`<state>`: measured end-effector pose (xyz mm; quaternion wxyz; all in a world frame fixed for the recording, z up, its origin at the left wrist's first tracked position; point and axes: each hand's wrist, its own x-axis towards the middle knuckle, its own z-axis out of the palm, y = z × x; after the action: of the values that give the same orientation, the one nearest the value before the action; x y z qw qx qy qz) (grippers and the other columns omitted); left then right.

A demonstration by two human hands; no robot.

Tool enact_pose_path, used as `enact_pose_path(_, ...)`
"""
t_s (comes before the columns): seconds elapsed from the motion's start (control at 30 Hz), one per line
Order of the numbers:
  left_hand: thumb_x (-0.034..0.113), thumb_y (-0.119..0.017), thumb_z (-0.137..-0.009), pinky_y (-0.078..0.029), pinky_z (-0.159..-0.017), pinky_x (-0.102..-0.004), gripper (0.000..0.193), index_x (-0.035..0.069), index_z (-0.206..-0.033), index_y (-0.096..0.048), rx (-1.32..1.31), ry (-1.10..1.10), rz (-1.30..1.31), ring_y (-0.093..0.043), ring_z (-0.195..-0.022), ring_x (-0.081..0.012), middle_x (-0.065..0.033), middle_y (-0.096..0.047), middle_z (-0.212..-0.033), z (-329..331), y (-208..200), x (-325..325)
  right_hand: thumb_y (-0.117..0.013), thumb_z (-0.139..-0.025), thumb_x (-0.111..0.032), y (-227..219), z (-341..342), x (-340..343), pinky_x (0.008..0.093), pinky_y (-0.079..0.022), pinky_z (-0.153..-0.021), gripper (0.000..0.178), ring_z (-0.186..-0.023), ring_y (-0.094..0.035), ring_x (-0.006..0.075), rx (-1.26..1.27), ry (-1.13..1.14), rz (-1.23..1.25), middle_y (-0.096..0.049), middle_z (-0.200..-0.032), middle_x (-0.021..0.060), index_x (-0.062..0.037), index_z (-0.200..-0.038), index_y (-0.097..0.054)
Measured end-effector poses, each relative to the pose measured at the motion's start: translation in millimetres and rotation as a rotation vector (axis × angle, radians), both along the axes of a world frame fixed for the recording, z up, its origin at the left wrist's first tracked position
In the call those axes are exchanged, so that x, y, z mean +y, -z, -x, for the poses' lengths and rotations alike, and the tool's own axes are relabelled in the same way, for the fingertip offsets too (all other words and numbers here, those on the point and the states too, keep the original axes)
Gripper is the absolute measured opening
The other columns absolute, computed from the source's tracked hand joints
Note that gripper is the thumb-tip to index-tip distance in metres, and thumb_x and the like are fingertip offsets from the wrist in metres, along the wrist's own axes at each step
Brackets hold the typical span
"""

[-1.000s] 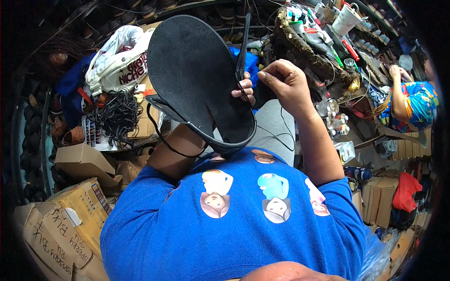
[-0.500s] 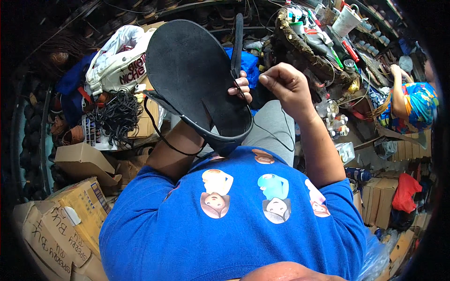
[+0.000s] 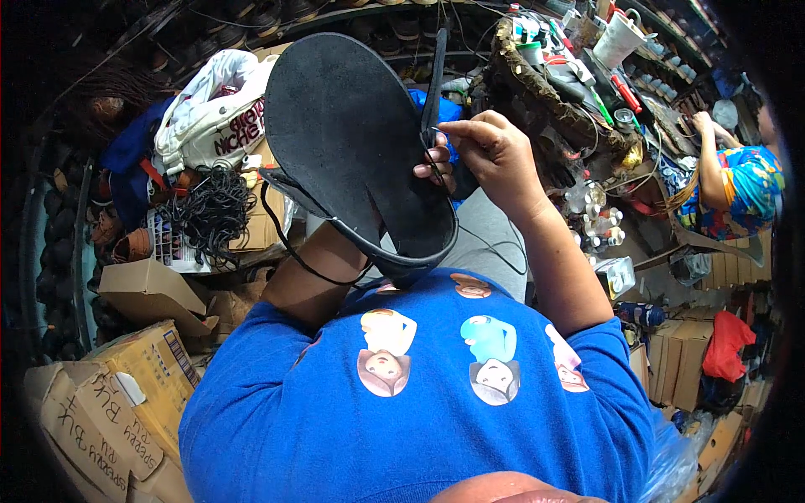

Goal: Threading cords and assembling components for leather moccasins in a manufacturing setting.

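An unfinished black shoe (image 3: 344,126) is held up in front of my chest, its broad flat inside facing me and a rounded, open-topped upper nearest my body. My left hand (image 3: 438,163) grips it from behind, the fingertips curling around its right edge. A narrow black strip (image 3: 434,80) stands up along that edge. Pinched fingers of my right hand (image 3: 496,159) are at the base of this strip; what sits between the tips is too small to make out. A thin black cord (image 3: 507,245) hangs in a loop below my right hand. Another thicker cord (image 3: 281,230) trails from the shoe's left side.
A tangle of black laces (image 3: 214,205) and a white cloth bag (image 3: 214,109) are at the left, above cardboard boxes (image 3: 151,289). On the right, a cluttered worktable (image 3: 579,84) holds tools and a white mug (image 3: 619,42). Another person (image 3: 729,184) sits at far right.
My right hand has moved left and slightly down, bringing its pinched fingers to the strip at the shoe's edge. The strip leans a little further right.
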<state>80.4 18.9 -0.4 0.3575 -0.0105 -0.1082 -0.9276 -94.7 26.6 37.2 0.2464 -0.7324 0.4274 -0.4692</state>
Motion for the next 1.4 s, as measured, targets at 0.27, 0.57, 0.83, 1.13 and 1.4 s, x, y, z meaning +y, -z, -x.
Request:
enact_pose_path(0.27,0.037,-0.034,-0.094,-0.041,-0.073,-0.028,0.045,-0.003,-0.105,-0.05,-0.152,-0.125,0.064,-0.054,-0.071,-0.0122,-0.0062,-0.054,-0.085,-7.2,-3.9,-0.1,-0.062,-0.077,0.0,0.0,-5.8,0.6,0.0236,-0.047,-0.063,0.016,-0.07,-0.059,0.0132,0.012,0.041,-0.033,-0.057,-0.077,0.005,-0.0044,-0.092,-0.067)
enact_pose_path(0.57,0.036,-0.036,-0.094,-0.042,-0.07,-0.0273,0.042,-0.002,-0.103,-0.051,-0.318,-0.264,0.147,-0.054,-0.07,-0.012,-0.0058,-0.055,-0.084,-2.7,-9.7,5.3,-0.062,-0.077,0.001,1.1,-6.0,-0.5,0.0239,-0.047,-0.062,0.016,-0.068,-0.06,0.0144,0.098,0.089,0.056,-0.057,-0.076,0.0056,-0.0048,-0.091,-0.067)
enact_pose_path(0.83,0.035,-0.039,-0.094,-0.043,-0.066,-0.0267,0.04,-0.001,-0.102,-0.052,-0.473,-0.386,0.214,-0.054,-0.07,-0.0118,-0.0054,-0.055,-0.083,0.2,-14.0,11.0,-0.061,-0.077,0.002,-0.6,-5.1,-0.2,0.0242,-0.047,-0.062,0.016,-0.068,-0.059,0.015,0.078,0.083,0.048,-0.056,-0.075,0.0054,-0.0056,-0.09,-0.067)
enact_pose_path(1.13,0.024,-0.051,-0.09,-0.052,-0.068,-0.0322,0.028,0.0,-0.104,-0.055,-0.61,-0.134,0.242,-0.062,-0.075,-0.0171,-0.0095,-0.063,-0.09,12.3,-14.0,-22.2,-0.06,-0.08,-0.004,47.9,13.9,-23.0,0.0277,-0.049,-0.077,0.018,-0.085,-0.062,0.0175,-0.409,-0.139,-0.381,-0.063,-0.094,0.0096,-0.0017,-0.097,-0.063)
enact_pose_path(1.4,0.017,-0.061,-0.085,-0.049,-0.078,-0.0299,0.024,0.004,-0.105,-0.057,-0.79,-0.276,0.282,-0.061,-0.088,-0.0154,-0.0064,-0.063,-0.096,27.7,-6.1,-24.8,-0.058,-0.082,-0.005,78.6,61.4,10.2,0.0273,-0.048,-0.078,0.02,-0.087,-0.061,0.0162,-0.167,-0.062,-0.219,-0.062,-0.096,0.0085,-0.002,-0.102,-0.061)
